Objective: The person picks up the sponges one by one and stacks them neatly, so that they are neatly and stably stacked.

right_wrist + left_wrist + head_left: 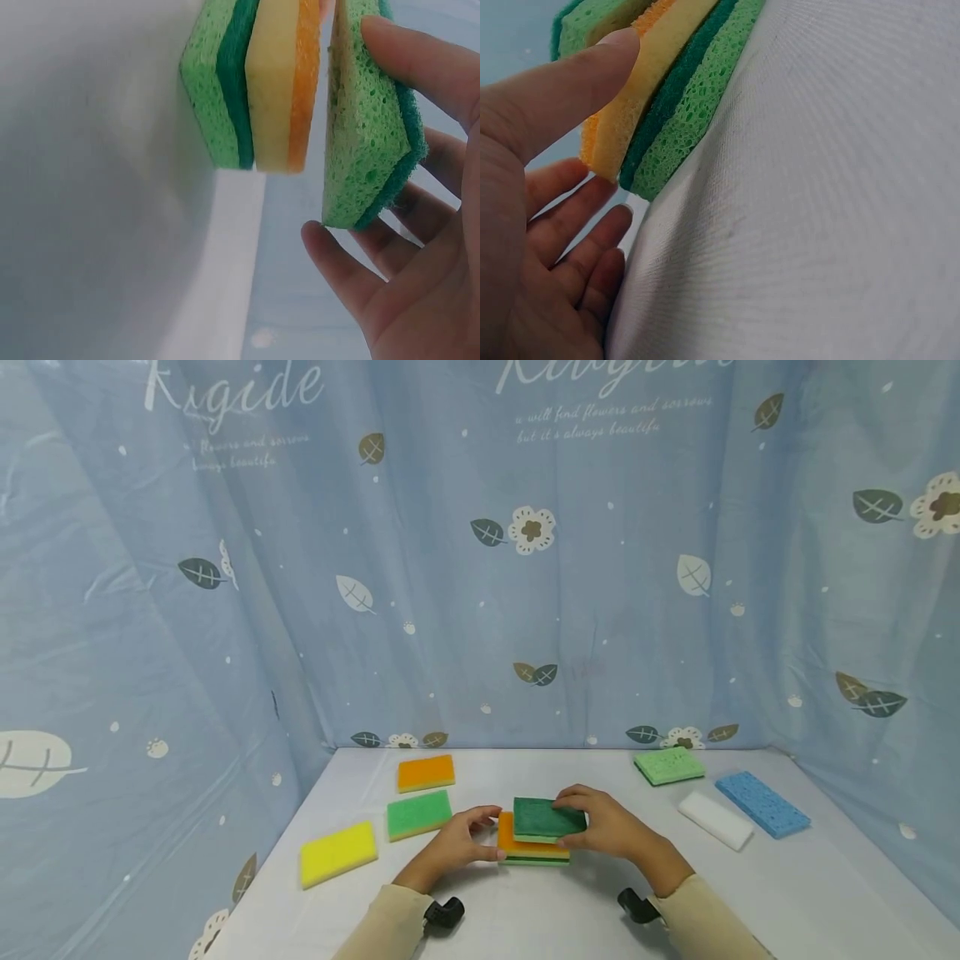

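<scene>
The right hand [611, 827] pinched a dark green sponge [547, 817], its long axis left-right, just above the 2-sponge stack [531, 852]. The left hand [457, 843], fingers relaxed, steadied the stack's left end on the surface [787, 893]

At the tabletop's [525, 910] near middle, the right hand [611, 827] holds a dark green sponge [547, 817] over an orange sponge [532, 847]; the left hand [457, 843] seems to touch the stack's left edge.

White table [825, 893] with scattered sponges [338, 852]
</scene>
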Tool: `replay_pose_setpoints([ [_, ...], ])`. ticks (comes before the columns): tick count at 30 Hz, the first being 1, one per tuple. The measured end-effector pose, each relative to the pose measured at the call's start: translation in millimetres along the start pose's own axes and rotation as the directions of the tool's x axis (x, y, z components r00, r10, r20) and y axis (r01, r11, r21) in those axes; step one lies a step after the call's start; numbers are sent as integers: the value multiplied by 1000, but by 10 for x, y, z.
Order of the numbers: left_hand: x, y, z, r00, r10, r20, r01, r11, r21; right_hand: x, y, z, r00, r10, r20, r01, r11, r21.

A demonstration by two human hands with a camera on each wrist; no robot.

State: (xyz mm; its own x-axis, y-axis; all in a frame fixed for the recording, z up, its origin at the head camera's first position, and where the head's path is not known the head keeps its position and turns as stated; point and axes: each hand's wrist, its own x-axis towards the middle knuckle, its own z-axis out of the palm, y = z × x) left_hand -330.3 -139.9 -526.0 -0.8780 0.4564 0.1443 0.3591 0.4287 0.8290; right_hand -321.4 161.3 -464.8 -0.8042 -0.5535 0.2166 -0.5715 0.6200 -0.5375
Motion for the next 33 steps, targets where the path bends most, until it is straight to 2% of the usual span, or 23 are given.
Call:
replay_pose_setpoints([
  [11,-5,10,5,1000,-12,-10,11,999,-44,83,-80,115,999,-36,15,37,999,-22],
  [25,-2,38,6,1000,-4,-7,4,999,-32,113,-77,187,998,-56,17,56,998,-38],
  [33,-2,39,0,1000,2,-9,-2,1000,-14,121,-89,189,999,-38,34,40,998,-40],
])
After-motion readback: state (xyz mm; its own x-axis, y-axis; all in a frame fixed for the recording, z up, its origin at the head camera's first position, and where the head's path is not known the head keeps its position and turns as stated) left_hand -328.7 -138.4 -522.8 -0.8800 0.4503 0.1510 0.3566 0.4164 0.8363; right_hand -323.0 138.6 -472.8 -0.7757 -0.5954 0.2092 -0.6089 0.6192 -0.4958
